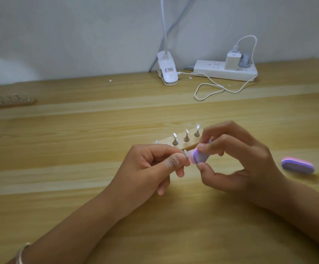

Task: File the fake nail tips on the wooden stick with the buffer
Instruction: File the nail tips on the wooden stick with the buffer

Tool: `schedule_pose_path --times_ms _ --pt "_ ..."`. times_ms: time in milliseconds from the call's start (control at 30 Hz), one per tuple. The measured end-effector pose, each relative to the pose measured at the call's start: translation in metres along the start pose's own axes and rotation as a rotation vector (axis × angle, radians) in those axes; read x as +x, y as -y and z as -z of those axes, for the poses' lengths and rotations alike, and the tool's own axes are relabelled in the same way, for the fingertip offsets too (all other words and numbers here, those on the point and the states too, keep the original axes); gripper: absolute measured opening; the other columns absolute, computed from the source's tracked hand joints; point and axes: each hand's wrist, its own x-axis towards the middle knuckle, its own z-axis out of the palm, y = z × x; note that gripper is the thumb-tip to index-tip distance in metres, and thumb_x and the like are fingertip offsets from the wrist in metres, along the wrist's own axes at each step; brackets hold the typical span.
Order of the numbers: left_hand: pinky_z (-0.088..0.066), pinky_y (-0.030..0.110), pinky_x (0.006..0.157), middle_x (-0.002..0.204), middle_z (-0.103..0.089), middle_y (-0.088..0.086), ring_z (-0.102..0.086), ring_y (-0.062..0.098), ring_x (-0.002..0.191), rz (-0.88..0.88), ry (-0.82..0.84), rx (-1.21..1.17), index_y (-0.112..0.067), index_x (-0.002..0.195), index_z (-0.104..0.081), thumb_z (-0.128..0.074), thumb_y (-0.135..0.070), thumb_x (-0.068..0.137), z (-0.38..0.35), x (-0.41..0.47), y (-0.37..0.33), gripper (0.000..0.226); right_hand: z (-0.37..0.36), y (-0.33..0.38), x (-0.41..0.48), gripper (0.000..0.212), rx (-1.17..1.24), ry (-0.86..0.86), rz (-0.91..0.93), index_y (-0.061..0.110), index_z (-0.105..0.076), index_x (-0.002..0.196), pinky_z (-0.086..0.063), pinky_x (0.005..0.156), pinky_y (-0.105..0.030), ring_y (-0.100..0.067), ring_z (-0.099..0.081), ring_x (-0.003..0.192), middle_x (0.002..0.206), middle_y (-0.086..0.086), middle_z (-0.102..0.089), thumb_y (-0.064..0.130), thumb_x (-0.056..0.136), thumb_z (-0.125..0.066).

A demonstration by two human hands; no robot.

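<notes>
Purple-and-pink buffer (199,156) sits in the right hand's (236,159) narrow grip, thumb below and fingers on top. Its end touches a clear nail tip (186,155) pinched tight in the left hand's (151,168) grip, just in front of the stick (191,142) near the middle of the worktop (78,149). To file well, I judge the left hand should hold the tip steady while the buffer makes short, light strokes along its edge, since hard pressure could bend the tip or flick it away.
</notes>
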Motion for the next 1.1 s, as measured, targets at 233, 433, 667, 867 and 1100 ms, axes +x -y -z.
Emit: schedule_pose_path --times_ms 233,433,667,867,1100 --pt "-0.035 0.016 0.041 0.065 -0.065 0.000 -0.046 0.015 0.038 0.001 0.012 -0.040 -0.009 0.084 -0.075 -0.061 -0.020 0.089 0.002 0.000 0.001 0.018 -0.001 0.001 0.000 0.012 -0.017 0.002 0.038 -0.006 -0.069 0.085 -0.044 0.082 -0.015 -0.006 -0.057 0.091 0.096 -0.014 -0.061 0.006 0.082 -0.072" --pt "-0.037 0.013 0.044 0.063 -0.064 -0.004 -0.049 0.012 0.041 -0.024 0.033 -0.072 0.001 0.091 -0.073 -0.062 -0.015 0.090 -0.001 0.000 0.001 0.019 -0.004 0.009 -0.002 0.016 0.018 -0.020 0.066 -0.005 -0.069 0.088 -0.046 0.082 -0.018 -0.011 -0.058 0.092 0.102 -0.011 -0.060 0.010 0.083 -0.072" --pt "-0.039 0.019 0.046 0.067 -0.065 0.004 -0.047 0.016 0.044 -0.022 0.019 -0.038 -0.005 0.086 -0.075 -0.063 -0.017 0.088 0.001 0.000 0.001 0.017 0.002 0.001 0.000 0.016 -0.014 -0.039 -0.011 -0.003 -0.068 0.090 -0.046 0.076 -0.019 -0.004 -0.057 0.095 0.101 -0.011 -0.061 0.011 0.082 -0.071" --pt "-0.041 0.023 0.050 0.065 -0.066 -0.007 -0.051 0.009 0.048 -0.158 -0.025 0.186 -0.009 0.089 -0.077 -0.069 -0.017 0.084 -0.002 -0.001 0.003 0.013 -0.002 0.002 -0.001 0.013 -0.028 0.030 0.007 -0.003 -0.071 0.090 -0.044 0.083 -0.015 -0.006 -0.058 0.092 0.100 -0.011 -0.062 0.009 0.085 -0.071" --pt "-0.040 0.018 0.053 0.073 -0.069 -0.004 -0.056 0.014 0.057 -0.223 -0.075 0.371 -0.027 0.093 -0.077 -0.069 -0.011 0.082 -0.003 -0.002 0.004 0.021 -0.009 0.006 -0.003 0.013 0.049 0.108 0.039 -0.003 -0.071 0.088 -0.048 0.082 -0.020 -0.012 -0.062 0.092 0.101 -0.011 -0.063 0.010 0.087 -0.071"
